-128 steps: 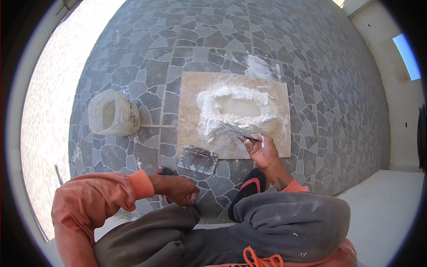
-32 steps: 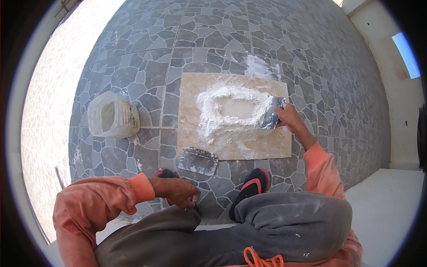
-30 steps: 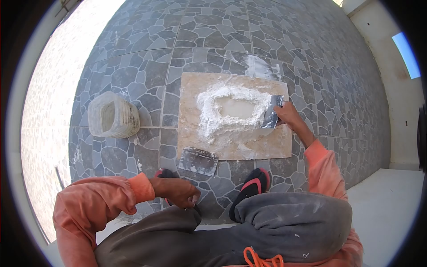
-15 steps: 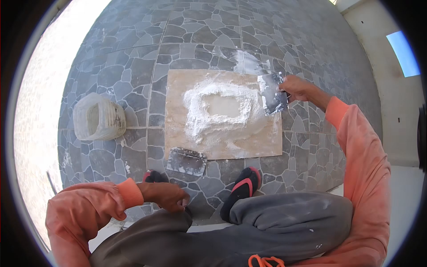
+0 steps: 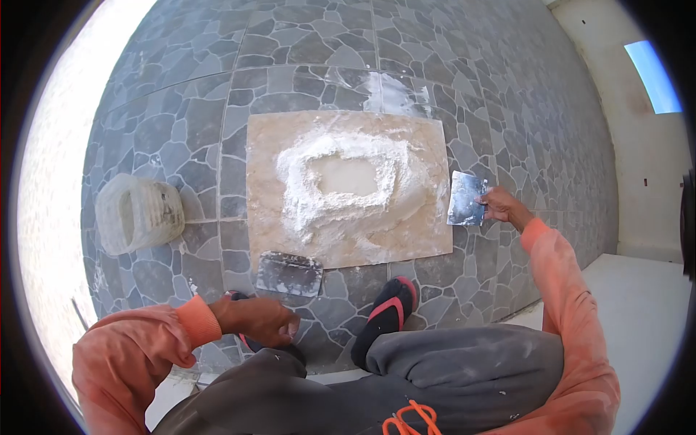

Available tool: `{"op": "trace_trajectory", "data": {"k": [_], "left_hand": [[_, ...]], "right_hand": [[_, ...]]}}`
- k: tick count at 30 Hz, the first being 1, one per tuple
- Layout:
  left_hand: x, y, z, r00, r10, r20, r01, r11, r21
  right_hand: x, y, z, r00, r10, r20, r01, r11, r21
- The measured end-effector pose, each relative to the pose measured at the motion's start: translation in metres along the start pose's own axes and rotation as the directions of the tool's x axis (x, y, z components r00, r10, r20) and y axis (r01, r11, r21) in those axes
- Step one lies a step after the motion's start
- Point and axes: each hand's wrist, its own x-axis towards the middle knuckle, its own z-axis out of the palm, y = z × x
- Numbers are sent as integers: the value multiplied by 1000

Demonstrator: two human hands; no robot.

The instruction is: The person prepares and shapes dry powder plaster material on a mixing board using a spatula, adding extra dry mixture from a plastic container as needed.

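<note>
My right hand grips a flat metal scraper smeared with white, just off the right edge of a tan board. On the board a ring of white powder surrounds a pale, wet-looking pool. A second scraper, dark and spattered with white, lies across the board's lower left edge. My left hand hangs above my left foot with its fingers curled in; whether anything is inside them is hidden.
A cloudy plastic container with a cut opening stands left of the board. White smears mark the stone-patterned floor beyond it. My right foot in a flip-flop is close to the board's front edge. A pale wall rises at the right.
My right hand has moved down and towards me with the scraper, from over the board's upper right corner to beside its right edge. The view has shifted slightly.
</note>
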Motion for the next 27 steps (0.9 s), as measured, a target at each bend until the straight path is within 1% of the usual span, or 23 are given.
{"op": "trace_trajectory", "data": {"k": [5, 7, 11, 14, 20, 22, 25, 27], "left_hand": [[12, 4, -4, 1000, 18, 25, -18, 999, -28], [16, 9, -14, 999, 17, 28, -16, 1000, -13], [19, 16, -25, 1000, 0, -1, 0, 1000, 12], [20, 16, -22, 998, 53, -34, -52, 998, 21], [18, 19, -11, 999, 3, 44, -5, 998, 57], [19, 14, -6, 999, 21, 45, -22, 999, 36], [20, 14, -5, 998, 30, 48, -32, 999, 31], [18, 16, -7, 999, 34, 32, -35, 999, 30]], "right_hand": [[3, 11, 7, 1000, -3, 6, 3, 999, 44], [7, 12, 11, 1000, -6, -9, 6, 1000, 28], [24, 17, 4, 997, 18, -73, -24, 997, -71], [36, 25, -5, 996, 5, -91, -15, 994, -107], [26, 23, 11, 989, -21, -149, 10, 997, -76], [21, 18, 17, 983, -11, -185, -6, 996, -88], [68, 46, -29, 994, -43, -105, 40, 999, -29], [47, 33, -26, 989, -29, -146, 26, 999, -20]]}}
